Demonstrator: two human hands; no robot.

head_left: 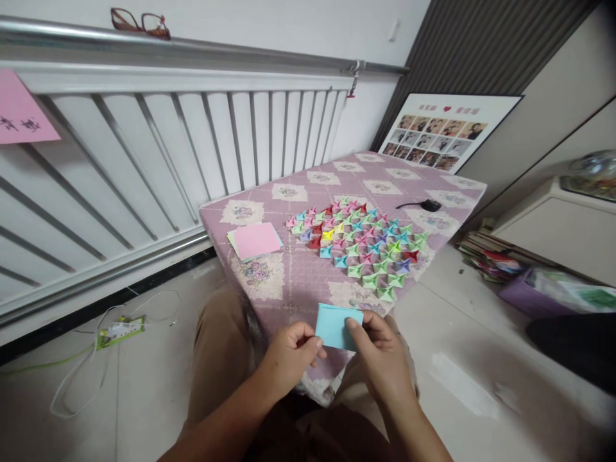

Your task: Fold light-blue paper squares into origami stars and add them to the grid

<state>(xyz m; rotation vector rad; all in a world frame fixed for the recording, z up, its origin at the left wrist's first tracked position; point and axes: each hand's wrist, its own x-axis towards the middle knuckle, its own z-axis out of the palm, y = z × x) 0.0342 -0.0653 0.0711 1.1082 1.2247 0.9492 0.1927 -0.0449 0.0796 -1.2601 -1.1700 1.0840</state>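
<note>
A light-blue, folded paper rectangle (334, 326) is held just above the near edge of a purple, floral-patterned cloth-covered table (299, 285). Its right side is gripped between the thumb and fingers of the right hand (381, 343); its lower left corner is pinched by the left hand (294, 350). Beyond, small multicoloured folded-paper pieces (366, 258) are arranged in rows, with a pink-topped stack of flat paper sheets (257, 240) to their left.

Red heart (447, 109) on photo board (445, 136), unreadable handwriting (30, 124) on pink note (24, 102).
</note>
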